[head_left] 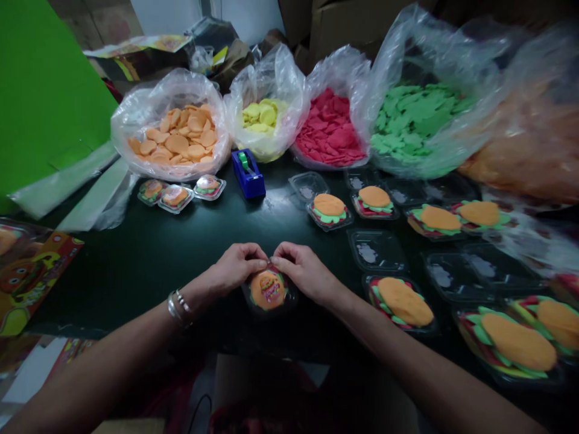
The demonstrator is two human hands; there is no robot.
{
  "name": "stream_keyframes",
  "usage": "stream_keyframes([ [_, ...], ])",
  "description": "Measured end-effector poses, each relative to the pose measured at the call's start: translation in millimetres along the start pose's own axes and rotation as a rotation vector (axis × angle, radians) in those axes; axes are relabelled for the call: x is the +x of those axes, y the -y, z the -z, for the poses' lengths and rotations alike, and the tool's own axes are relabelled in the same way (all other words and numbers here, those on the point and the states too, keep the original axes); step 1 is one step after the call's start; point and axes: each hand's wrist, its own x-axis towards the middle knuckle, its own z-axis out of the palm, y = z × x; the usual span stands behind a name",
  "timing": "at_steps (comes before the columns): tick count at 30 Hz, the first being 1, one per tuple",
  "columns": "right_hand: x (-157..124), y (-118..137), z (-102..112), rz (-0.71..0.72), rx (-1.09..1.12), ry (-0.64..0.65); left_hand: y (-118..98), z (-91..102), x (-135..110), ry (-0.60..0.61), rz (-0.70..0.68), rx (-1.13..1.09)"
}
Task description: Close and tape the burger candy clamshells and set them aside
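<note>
Plastic burger clamshell (269,290): left grip (236,265) and right grip (306,271) are pinching its far rim, seemingly closing it, next needing even pressure.

On the table (190,235), the tape dispenser (252,182) stands behind the burger pack (268,292), bags (172,84) farther back, burgers (403,301) to the right.

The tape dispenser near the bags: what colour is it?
The tape dispenser is blue, seen best in the head view.

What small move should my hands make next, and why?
I'd probably press along the far edge of the clear case, since the fingertips of your left hand and right hand meet there.
</note>
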Motion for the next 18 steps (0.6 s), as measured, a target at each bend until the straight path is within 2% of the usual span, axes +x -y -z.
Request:
stream_keyframes([
  [4,6.0,-0.8,0.4,-0.138,0.182,0.061,-0.4,1.0,4.2,-0.009,0.004,-0.055],
  [9,-3.2,4.7,-0.4,-0.04,0.204,0.016,-4.6,-3.3,-6.6,-0.062,-0.076,-0.068],
  [13,-11.4,11.2,0.6,0.017,0.187,0.027,-3.6,-8.4,-15.6,-0.101,-0.156,-0.074],
  [18,10.2,13.4,-0.3,-0.017,0.169,0.036,6.1,-8.8,-8.6,-0.133,-0.128,-0.207],
])
